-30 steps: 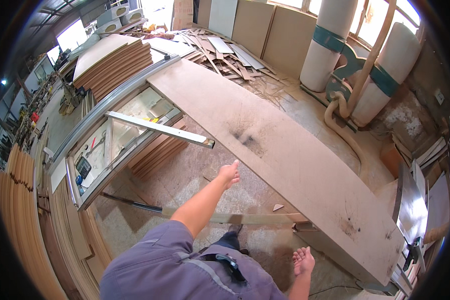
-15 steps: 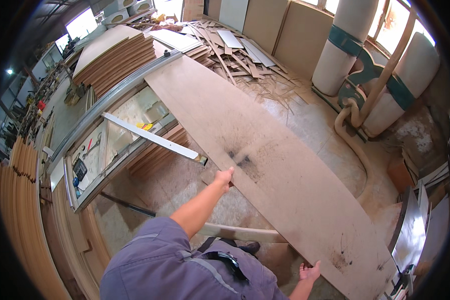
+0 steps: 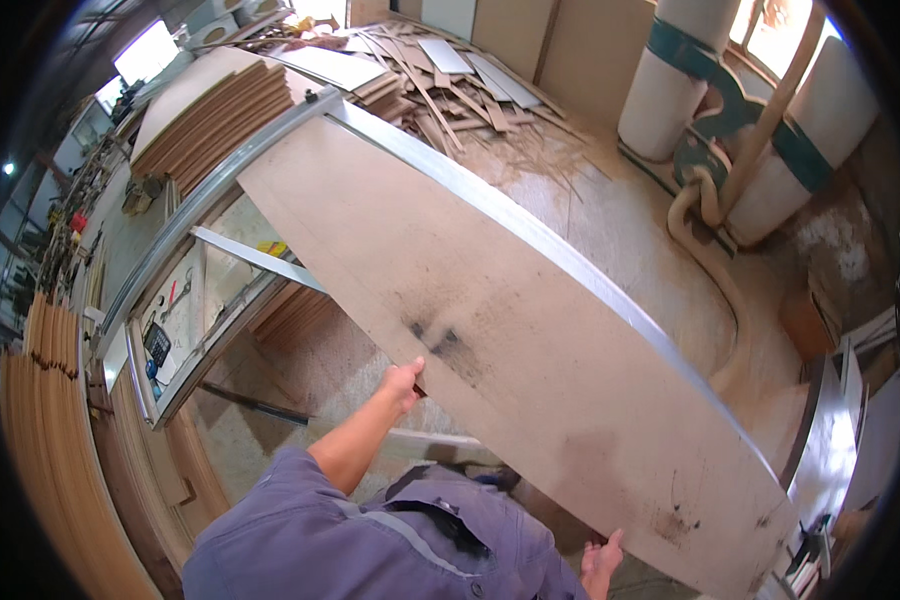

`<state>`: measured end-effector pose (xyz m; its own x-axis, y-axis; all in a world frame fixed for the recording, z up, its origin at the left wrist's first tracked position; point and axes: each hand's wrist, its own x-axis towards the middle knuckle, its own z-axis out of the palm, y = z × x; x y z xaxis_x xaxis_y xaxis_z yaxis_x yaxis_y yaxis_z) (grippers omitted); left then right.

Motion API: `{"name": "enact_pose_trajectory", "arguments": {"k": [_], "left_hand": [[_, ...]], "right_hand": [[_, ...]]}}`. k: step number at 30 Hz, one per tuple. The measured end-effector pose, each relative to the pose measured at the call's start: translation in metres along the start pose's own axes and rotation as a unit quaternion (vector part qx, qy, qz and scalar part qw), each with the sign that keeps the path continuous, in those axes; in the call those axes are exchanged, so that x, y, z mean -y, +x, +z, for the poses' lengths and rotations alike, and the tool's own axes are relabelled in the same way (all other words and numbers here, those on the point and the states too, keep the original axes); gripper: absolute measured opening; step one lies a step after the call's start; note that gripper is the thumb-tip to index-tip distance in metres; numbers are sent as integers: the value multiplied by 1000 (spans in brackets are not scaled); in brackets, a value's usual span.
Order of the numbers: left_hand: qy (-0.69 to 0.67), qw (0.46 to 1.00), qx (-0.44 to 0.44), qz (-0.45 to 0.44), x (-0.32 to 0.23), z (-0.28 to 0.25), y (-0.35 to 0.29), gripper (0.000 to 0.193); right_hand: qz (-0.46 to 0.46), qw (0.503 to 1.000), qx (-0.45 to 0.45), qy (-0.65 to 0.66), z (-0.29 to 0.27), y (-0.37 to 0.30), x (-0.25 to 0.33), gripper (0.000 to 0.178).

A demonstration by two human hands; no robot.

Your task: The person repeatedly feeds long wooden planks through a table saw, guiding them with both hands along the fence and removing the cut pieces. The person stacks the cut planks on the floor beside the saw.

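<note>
A long brown board [image 3: 530, 340], smudged with black in places, runs from the upper left to the lower right in front of me. My left hand [image 3: 404, 386] grips its near edge around the middle, thumb on top and the other fingers hidden beneath. Farther right along that edge, my right hand [image 3: 601, 562] supports the board from below, its fingertips curled at the rim. Beyond the board's far side shows a long silvery metal rail [image 3: 580, 265]. A metal crossbar [image 3: 255, 258] on the frame at left passes partly under the board.
A side table [image 3: 185, 290] at left carries a calculator [image 3: 157, 343] and small tools. Stacked boards [image 3: 210, 120] stand behind it, more panels [image 3: 45, 440] at far left. Offcuts [image 3: 450, 85] lie heaped at the back. A dust collector [image 3: 705, 150] with a hose stands at right.
Both hands have drawn the board toward me and to the left, uncovering the metal rail along its far side. The board now covers the crossbar's near end.
</note>
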<state>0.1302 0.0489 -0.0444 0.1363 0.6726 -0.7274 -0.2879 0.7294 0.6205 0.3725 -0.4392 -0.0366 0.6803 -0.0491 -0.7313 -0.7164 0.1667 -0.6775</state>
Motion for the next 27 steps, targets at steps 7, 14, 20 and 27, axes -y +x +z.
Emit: {"name": "enact_pose_trajectory", "arguments": {"k": [7, 14, 20, 27], "left_hand": [[39, 999, 24, -2, -23, -28, -17, 27], [143, 990, 2, 0, -32, -34, -20, 42], [73, 987, -128, 69, -113, -95, 45, 60], [6, 998, 47, 44, -187, -98, 132, 67]], "right_hand": [[16, 1000, -14, -9, -17, -14, -31, 34], [21, 999, 7, -45, -35, -12, -36, 37], [41, 999, -14, 10, -1, -37, -34, 44], [43, 997, -55, 30, 66, -68, -45, 48]]}}
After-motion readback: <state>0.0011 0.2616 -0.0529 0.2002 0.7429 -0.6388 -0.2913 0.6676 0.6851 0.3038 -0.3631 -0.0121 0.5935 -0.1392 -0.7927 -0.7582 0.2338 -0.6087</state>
